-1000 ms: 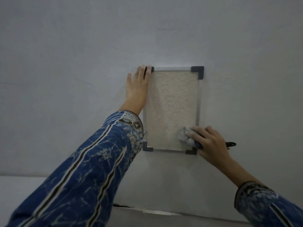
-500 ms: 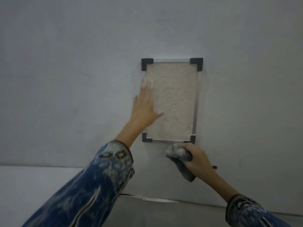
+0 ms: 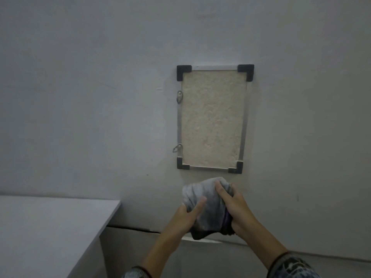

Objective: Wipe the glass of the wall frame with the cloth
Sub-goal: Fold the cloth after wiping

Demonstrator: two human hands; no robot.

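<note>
The wall frame (image 3: 212,119) hangs on the grey wall, a tall rectangle with a thin metal rim, black corner pieces and a rough beige panel behind its glass. Two small metal clips stick out on its left edge. Below the frame, a bunched grey cloth (image 3: 208,205) with a darker lower part is held between both hands, apart from the glass. My left hand (image 3: 186,217) grips its left side, thumb across the front. My right hand (image 3: 236,209) grips its right side, fingers over the top.
A white table top (image 3: 50,227) fills the lower left, its right edge close to my left forearm. A dark crack (image 3: 136,229) runs along the wall's base under the hands. The plain grey wall (image 3: 80,97) surrounds the frame.
Both hands have left the frame and dropped below it. The left hand came off the glass and took hold of the cloth, which the right hand lowered from the frame's bottom right corner.
</note>
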